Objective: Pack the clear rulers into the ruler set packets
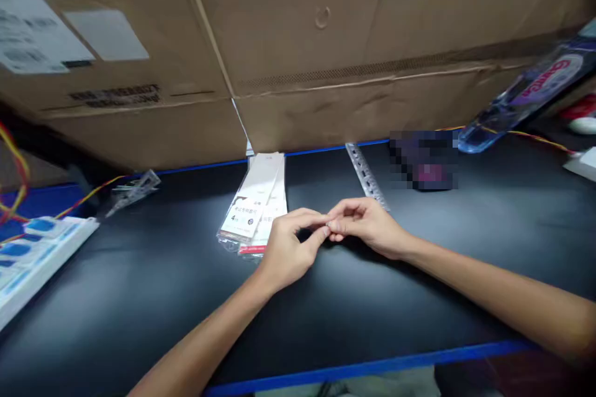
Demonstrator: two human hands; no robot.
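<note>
My left hand and my right hand meet above the black tabletop, their fingertips pinched together. Nothing shows between the fingers, though something very small could be hidden there. A stack of white printed packets in clear plastic sleeves lies just beyond my left hand, partly covered by it. A perforated steel strip lies behind my right hand, its near end hidden by the fingers.
A large cardboard box overhangs the far side of the bench. At the far right are a clear plastic bottle and a pixelated dark object. On the left are a white-and-blue box, a clear plastic piece and red-yellow wires.
</note>
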